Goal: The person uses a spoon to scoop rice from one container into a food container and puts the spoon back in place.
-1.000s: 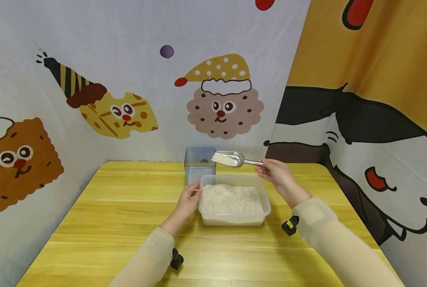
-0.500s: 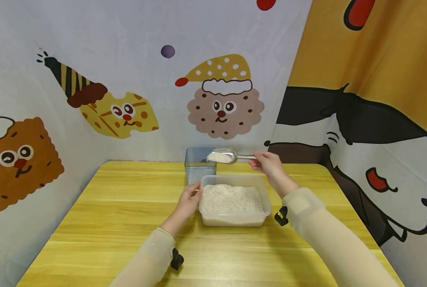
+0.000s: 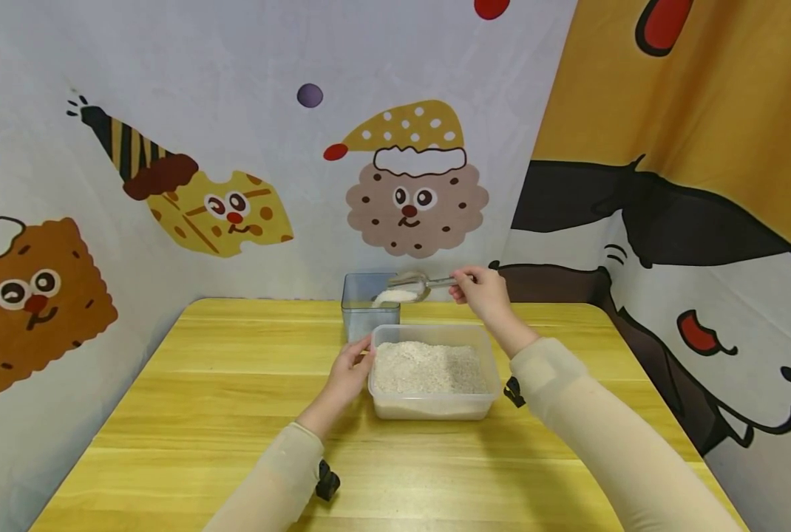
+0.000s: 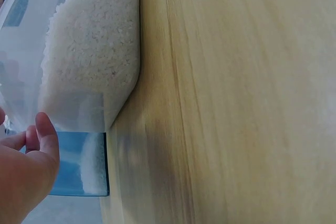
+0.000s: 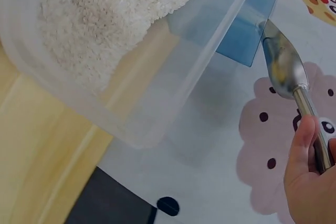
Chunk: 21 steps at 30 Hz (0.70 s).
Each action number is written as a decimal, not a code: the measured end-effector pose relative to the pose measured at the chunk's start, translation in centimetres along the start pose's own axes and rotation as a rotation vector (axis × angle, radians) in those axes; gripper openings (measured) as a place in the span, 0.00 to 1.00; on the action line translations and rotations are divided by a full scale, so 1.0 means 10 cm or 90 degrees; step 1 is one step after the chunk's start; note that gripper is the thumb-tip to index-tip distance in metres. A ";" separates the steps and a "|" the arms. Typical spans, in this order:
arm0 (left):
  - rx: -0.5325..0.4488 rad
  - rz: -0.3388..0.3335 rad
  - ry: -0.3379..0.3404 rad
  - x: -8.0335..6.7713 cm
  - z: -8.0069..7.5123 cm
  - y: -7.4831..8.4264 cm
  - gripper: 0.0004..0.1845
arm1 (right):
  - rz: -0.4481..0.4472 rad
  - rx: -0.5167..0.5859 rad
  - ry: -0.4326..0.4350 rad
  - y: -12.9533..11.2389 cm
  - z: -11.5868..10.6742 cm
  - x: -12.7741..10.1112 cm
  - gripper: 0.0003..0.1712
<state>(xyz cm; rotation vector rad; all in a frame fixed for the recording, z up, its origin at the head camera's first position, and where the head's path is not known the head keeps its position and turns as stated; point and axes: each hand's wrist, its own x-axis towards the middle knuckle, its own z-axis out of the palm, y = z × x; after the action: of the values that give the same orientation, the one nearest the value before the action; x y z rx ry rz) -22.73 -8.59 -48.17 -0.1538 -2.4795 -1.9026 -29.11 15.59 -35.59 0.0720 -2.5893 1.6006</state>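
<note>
Mid-frame, the right hand (image 3: 485,294) grips a shiny metal scoop (image 5: 283,65), tipping white rice (image 3: 398,296) over the blue bin (image 3: 364,324); the left hand (image 3: 347,375), loose-fingered, touches the tub (image 3: 433,397).

Rice (image 3: 422,369) wht; bin (image 3: 364,325) blu; scoop (image 5: 286,69) slvr; sleeves (image 3: 279,465) crm; tbl (image 3: 202,414) ylw w/ wood grain.

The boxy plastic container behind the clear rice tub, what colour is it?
The boxy plastic container is translucent blue, clearest in the right wrist view.
</note>
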 end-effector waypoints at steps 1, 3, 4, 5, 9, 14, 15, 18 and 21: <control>0.001 -0.001 0.001 0.01 0.01 -0.03 0.23 | -0.016 -0.016 0.000 -0.01 0.01 0.00 0.18; -0.003 0.001 0.001 0.03 0.01 -0.06 0.24 | -0.052 -0.045 0.002 -0.02 0.02 -0.01 0.17; -0.007 0.000 -0.001 0.01 0.00 -0.01 0.24 | -0.072 -0.061 0.003 -0.02 0.03 -0.01 0.17; -0.007 -0.003 -0.004 -0.01 -0.01 0.03 0.24 | -0.092 -0.077 0.004 -0.02 0.03 -0.02 0.17; -0.009 0.005 -0.012 -0.04 -0.02 0.11 0.24 | -0.177 -0.145 0.002 -0.03 0.05 -0.07 0.17; -0.004 0.010 -0.004 0.02 0.01 -0.05 0.24 | -0.265 -0.203 0.012 -0.04 0.07 -0.11 0.17; -0.005 0.008 -0.002 0.03 0.01 -0.07 0.24 | -0.276 -0.204 0.015 -0.04 0.08 -0.11 0.18; -0.005 0.012 -0.002 0.03 0.01 -0.08 0.24 | -0.289 -0.196 0.022 -0.03 0.08 -0.12 0.17; -0.005 0.011 -0.003 0.03 0.01 -0.07 0.24 | -0.282 -0.176 0.023 -0.02 0.08 -0.12 0.17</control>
<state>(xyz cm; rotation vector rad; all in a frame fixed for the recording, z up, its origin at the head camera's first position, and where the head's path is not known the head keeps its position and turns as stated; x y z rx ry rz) -23.07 -8.66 -48.87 -0.1806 -2.4654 -1.9082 -27.91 14.78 -35.91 0.5452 -2.5040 1.0764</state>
